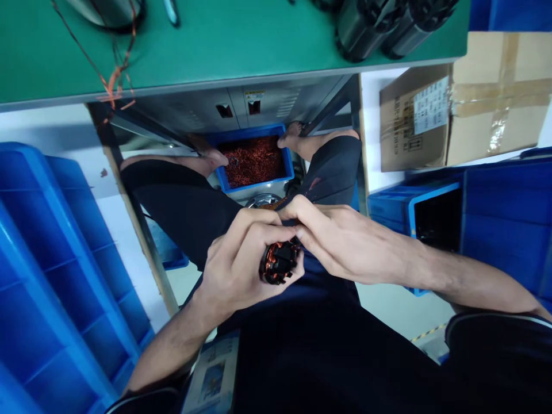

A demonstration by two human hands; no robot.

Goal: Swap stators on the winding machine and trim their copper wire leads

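My left hand (239,256) is wrapped around a small motor stator (280,262), a black round part with copper windings, held above my lap. Its open end tilts toward me. My right hand (349,238) is closed in a pinch at the stator's far right edge, its thumb meeting my left thumb. Whatever lies between the right fingertips is too small and hidden to make out. Beyond my hands, between my feet, a blue bin (255,187) holds a heap of copper wire scraps (254,161).
Several dark metal cylinders (360,31) stand on the green bench top (241,43). Loose copper wires (114,83) hang over its front edge. Blue crates (56,247) are at left, with a taped cardboard box (487,103) and a blue bin (390,207) at right.
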